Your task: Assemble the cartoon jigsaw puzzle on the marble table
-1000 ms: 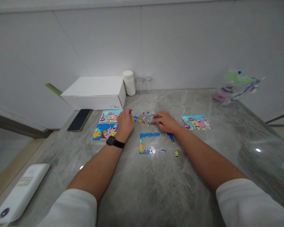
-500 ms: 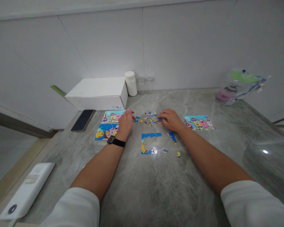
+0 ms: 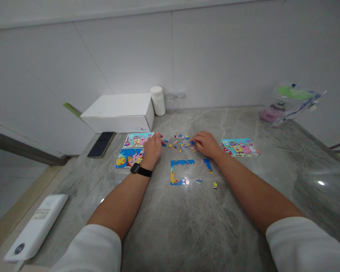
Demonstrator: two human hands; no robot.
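Loose jigsaw pieces [image 3: 180, 149] lie scattered between my two hands. My left hand [image 3: 153, 148], wearing a black watch, rests over the right edge of two picture cards, fingers apart beside a blue piece [image 3: 166, 142]. Across the pile, the fingertips of my right hand [image 3: 206, 143] close on a blue puzzle piece [image 3: 192, 142], partly hidden by them. Nearer me is a partly joined puzzle [image 3: 174, 177], with its top, left and part of its bottom edge in place. A joined blue strip [image 3: 207, 165] lies to its right. Two single pieces, one bluish [image 3: 199, 181] and one yellow-green [image 3: 215, 185], lie near the front.
Left of the pile are an upper picture card [image 3: 133, 140] and a lower one [image 3: 123, 158]; another card [image 3: 240, 147] lies right. Around them are a phone [image 3: 101, 144], white box [image 3: 116, 109], white bottle [image 3: 158, 101], two clear jars [image 3: 180, 103], a bagged cup [image 3: 283, 104] and a white power strip [image 3: 38, 226].
The whole view shifts slightly to the right. Both hands stay nearly where they were around the loose pieces, and the joined puzzle looks the same.
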